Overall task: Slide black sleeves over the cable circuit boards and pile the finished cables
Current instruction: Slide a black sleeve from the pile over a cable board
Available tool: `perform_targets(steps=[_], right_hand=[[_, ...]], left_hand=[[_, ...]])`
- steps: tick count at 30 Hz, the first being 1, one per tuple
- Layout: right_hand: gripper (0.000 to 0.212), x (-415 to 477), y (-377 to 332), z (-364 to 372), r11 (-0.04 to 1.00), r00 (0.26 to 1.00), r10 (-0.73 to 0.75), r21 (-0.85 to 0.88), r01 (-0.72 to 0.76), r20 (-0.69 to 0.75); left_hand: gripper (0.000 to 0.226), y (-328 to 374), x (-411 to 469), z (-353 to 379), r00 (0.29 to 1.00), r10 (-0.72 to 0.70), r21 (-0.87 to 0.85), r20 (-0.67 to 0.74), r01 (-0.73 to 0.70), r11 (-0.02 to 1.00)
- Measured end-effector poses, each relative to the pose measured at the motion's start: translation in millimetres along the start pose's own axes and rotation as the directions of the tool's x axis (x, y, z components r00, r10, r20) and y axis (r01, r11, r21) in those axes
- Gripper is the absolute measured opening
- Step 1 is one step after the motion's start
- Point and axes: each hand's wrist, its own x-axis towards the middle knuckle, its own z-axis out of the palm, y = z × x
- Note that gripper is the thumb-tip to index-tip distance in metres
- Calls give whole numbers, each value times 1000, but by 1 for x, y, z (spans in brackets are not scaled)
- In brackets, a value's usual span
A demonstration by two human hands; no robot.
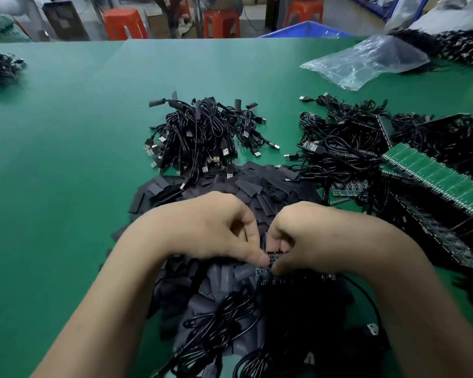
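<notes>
My left hand (202,227) and my right hand (311,236) meet low in the middle of the green table (66,159). Both pinch a small green circuit board strip (265,270) between thumbs and curled fingers. Black cables (230,317) trail from the strip toward me. Underneath lies a heap of flat black sleeves (257,186). Beyond it sits a pile of sleeved black USB cables (200,137).
Unsleeved cables (339,137) and green circuit board panels (434,178) crowd the right side. A clear plastic bag (366,61) lies at the back right, and more cables (0,66) sit at the far left edge. Orange stools (123,23) stand behind the table.
</notes>
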Motion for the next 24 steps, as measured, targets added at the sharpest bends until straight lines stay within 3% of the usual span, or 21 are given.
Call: perform_targets(steps=[5,9,14,20,24], right_hand=[[12,-9,7,-16,969,985,-171,179,173,-28],[17,-17,11,-26,862,947,-319,401,310,-46],[14,-20,13,-30,800,899,-417,414,434,-135],[10,-24,10,-31,757,875,-455,447,477,-164],[9,-26,10,-31,737,864,-470,459,497,-180]], left_hand=[[17,-2,-9,-5,989,144,-148,45,-136,980],[14,-6,-19,-15,968,250,-310,-9,-241,920],[8,-5,-25,-20,950,309,-440,-42,-296,848],[18,-4,-29,-22,930,366,-515,-23,-325,793],[12,-4,-29,-20,926,376,-555,-28,-327,765]])
